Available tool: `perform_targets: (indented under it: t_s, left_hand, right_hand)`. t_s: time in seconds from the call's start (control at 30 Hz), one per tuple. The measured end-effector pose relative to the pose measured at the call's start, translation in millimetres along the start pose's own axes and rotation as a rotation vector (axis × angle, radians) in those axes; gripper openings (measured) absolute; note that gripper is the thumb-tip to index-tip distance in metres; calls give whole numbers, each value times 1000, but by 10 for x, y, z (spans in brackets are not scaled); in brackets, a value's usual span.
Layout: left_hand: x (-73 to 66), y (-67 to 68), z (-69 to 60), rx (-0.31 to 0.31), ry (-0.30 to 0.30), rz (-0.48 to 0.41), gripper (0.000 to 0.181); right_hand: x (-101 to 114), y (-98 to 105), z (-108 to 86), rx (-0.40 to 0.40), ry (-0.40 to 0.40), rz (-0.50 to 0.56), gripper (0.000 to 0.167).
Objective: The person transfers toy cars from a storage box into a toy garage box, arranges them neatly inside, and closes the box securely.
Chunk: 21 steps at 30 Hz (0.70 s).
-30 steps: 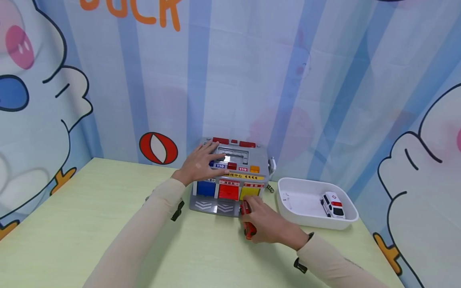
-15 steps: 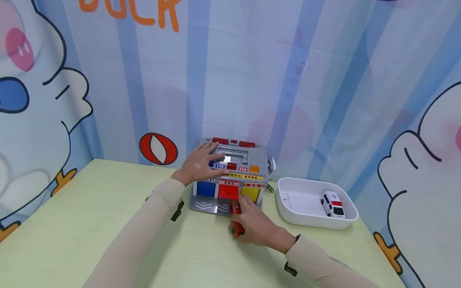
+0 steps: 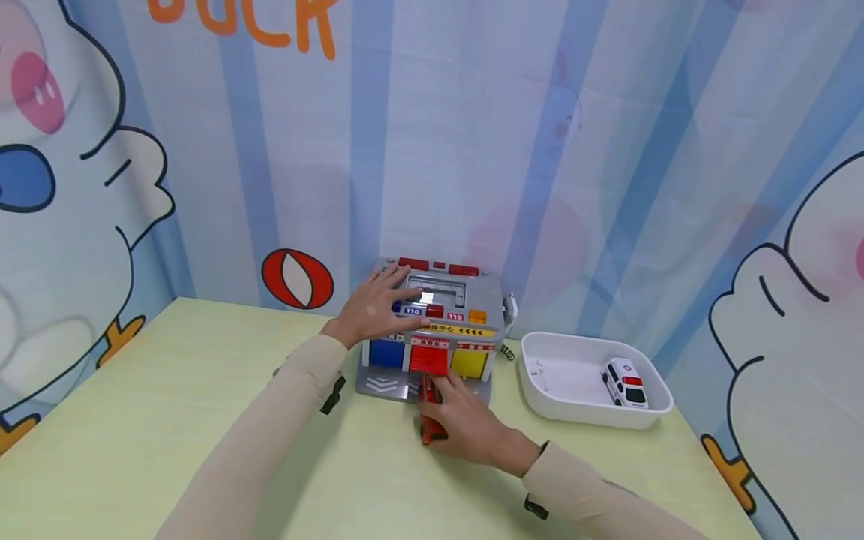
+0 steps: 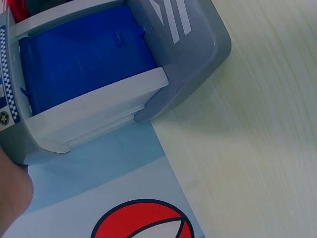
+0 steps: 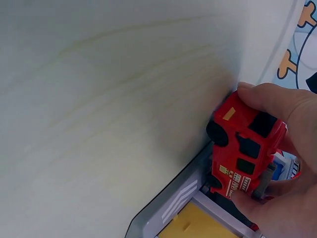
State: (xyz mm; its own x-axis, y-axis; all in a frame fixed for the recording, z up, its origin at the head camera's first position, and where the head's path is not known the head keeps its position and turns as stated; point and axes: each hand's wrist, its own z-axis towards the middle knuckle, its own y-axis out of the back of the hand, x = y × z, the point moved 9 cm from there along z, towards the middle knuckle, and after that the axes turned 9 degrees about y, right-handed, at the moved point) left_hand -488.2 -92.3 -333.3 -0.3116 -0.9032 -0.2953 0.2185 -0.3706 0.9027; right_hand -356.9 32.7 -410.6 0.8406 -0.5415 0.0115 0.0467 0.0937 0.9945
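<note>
A toy rescue station (image 3: 482,289) stands against the backdrop, with blue (image 4: 89,54), red (image 3: 429,360) and yellow (image 3: 469,363) doors along its front. My left hand (image 3: 373,309) rests on the left of its roof with the fingers spread. Low in front of the red door, my right hand (image 3: 466,420) pinches a red toy fire truck (image 5: 242,144) between thumb and fingers. The truck's far end reaches over the grey ramp (image 3: 381,386), close to the red door. In the right wrist view its windows and wheels show, and the fingers cover part of it.
Right of the station, a white tray (image 3: 574,415) holds a white toy ambulance (image 3: 624,382). A white handset-like part (image 3: 510,310) hangs at the station's right side, with a coiled cord below. A cartoon-printed curtain (image 3: 445,150) closes off the table's back.
My right hand has carried the toy fire truck leftward, from in front of the yellow door to the red one. The left hand stays on the roof.
</note>
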Motion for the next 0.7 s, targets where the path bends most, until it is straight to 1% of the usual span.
perform_targets:
  t_s: [0.1, 0.17, 0.33, 0.4, 0.53, 0.7]
  left_hand:
    - [6, -5, 2, 6, 7, 9, 75]
    - [9, -5, 4, 4, 9, 10, 75]
    - [6, -7, 8, 7, 5, 6, 75]
    - [9, -4, 10, 7, 3, 5, 75]
    - [13, 3, 6, 4, 2, 1, 75]
    - [13, -10, 1, 4, 2, 2, 75]
  right_hand:
    - [2, -45, 23, 19, -4, 12, 50]
    - [16, -55, 27, 16, 12, 8, 53]
    - [53, -56, 12, -18, 75, -21, 63]
    - [54, -55, 13, -28, 85, -33, 65]
    - [46, -58, 23, -39, 90, -63, 66]
    - [22, -64, 25, -71, 74, -75, 61]
